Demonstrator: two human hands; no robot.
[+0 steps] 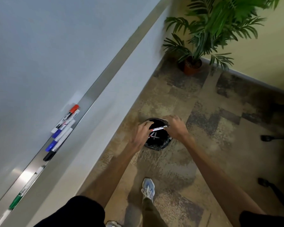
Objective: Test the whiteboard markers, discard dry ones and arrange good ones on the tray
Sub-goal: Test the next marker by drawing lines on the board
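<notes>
Office: whiteboard (39,46), carpet tiles (203,122)

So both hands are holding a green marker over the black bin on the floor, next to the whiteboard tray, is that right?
Not quite. The marker held between the left hand and right hand is red and white, not green. The rest holds: it sits over the black bin on the floor, beside the whiteboard tray. The head view shows this; a green marker lies on the tray.
</notes>
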